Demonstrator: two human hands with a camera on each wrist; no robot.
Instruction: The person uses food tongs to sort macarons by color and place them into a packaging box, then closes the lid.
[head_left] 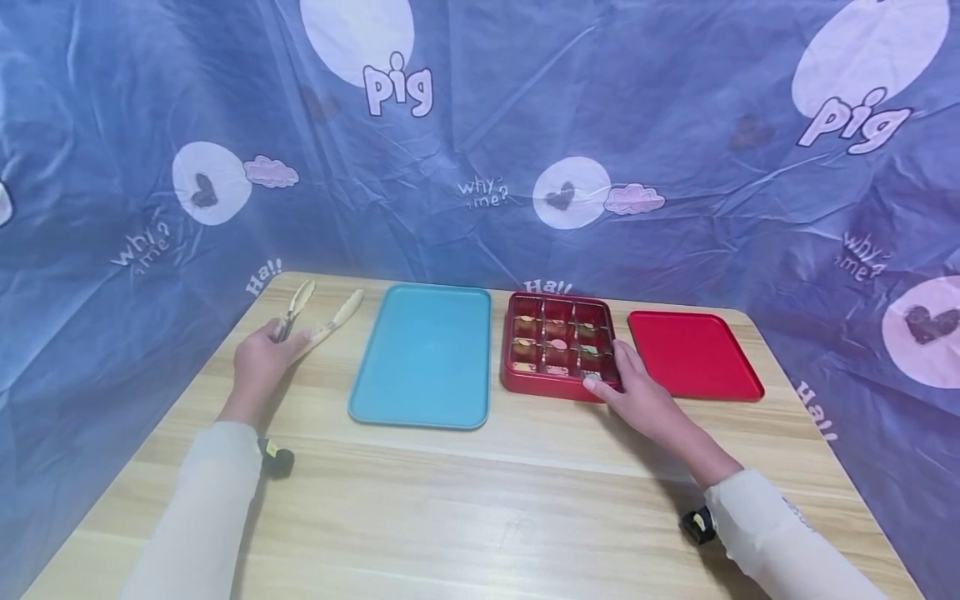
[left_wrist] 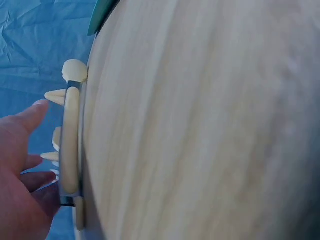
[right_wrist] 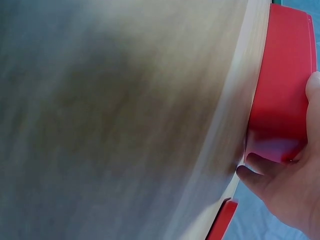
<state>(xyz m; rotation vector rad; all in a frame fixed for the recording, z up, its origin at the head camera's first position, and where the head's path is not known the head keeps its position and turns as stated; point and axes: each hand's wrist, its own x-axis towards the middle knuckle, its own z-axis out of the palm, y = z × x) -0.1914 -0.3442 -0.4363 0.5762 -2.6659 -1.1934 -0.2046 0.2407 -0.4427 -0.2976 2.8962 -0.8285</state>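
My left hand [head_left: 261, 362] is at the rear end of a pair of food tongs [head_left: 347, 308], whose pale tips spread apart on the table. In the left wrist view the thumb stands away from the fingers beside the tongs [left_wrist: 72, 140], and some fingertips are hidden behind them. My right hand [head_left: 641, 398] holds the front right corner of a red divided box [head_left: 540, 385], thumb at the front edge and fingers along the right side. Small yellow, pink and green pieces lie in its clear compartments. In the right wrist view the fingertips [right_wrist: 252, 175] reach low along the box [right_wrist: 282, 75].
A light blue tray [head_left: 423, 358] lies between the tongs and the box. To the right of the box is a flat red lid [head_left: 693, 354]. Behind the wooden table [head_left: 465, 508] hangs a blue printed cloth [head_left: 465, 133], which also rises at both sides.
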